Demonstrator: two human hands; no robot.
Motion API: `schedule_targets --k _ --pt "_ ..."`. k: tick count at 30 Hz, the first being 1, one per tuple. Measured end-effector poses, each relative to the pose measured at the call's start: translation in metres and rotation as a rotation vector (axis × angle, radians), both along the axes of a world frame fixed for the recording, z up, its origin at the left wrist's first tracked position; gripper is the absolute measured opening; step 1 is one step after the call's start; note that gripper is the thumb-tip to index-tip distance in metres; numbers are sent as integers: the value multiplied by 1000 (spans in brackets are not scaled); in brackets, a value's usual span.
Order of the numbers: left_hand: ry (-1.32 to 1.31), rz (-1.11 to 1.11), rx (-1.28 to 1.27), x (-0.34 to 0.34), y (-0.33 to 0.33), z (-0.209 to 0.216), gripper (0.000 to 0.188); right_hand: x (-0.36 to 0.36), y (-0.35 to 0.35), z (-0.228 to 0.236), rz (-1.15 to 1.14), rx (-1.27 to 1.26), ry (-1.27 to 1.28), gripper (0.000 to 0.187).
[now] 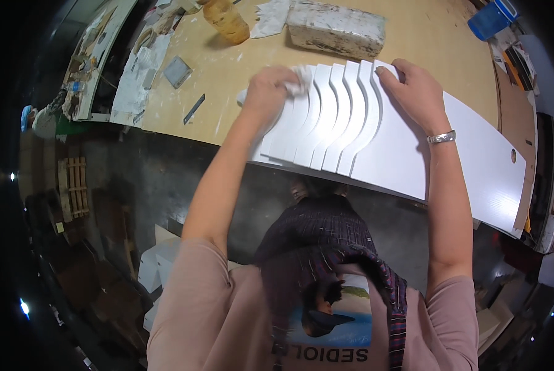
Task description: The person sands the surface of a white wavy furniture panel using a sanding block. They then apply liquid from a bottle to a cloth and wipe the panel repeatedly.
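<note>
Several white panels with wavy curved edges lie overlapped like a fan on the worktable. My left hand, smeared by motion, presses a crumpled white cloth against the leftmost panels. At the top edge of the rightmost panel, my right hand grips with the thumb on its face and the fingers over the far edge. That wrist wears a silver band. Under and to the right of the fan extends a larger white board with a small oval hole near its end.
Beyond the panels rests a paint-smeared block, with an amber plastic container to its left. A grey square piece and a dark strip lie at the left. A blue container stands far right.
</note>
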State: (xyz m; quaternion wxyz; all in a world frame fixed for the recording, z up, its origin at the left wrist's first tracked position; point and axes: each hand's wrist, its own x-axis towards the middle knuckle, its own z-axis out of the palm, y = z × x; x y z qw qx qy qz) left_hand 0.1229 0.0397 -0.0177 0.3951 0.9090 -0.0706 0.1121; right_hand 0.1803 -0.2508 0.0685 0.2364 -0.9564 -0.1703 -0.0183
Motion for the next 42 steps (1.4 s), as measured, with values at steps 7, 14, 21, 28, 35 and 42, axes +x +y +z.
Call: schedule_targets --k 7,14,21,28,35,42 --pt "16 370 -310 29 44 -12 27 3 0 1 -37 -28 42 49" --pt "443 -32 -30 -83 52 -6 33 2 -5 -4 -31 19 14 48" --pt "496 392 -250 -84 106 23 31 0 2 4 -55 -28 104 48" --pt "203 74 -188 -110 58 -26 28 2 2 7 -38 -26 76 48" --pt "291 424 -247 -191 109 -12 22 5 1 0 -43 -37 42 49" --pt "209 106 -72 -123 35 10 23 9 2 2 -9 -36 30 49"
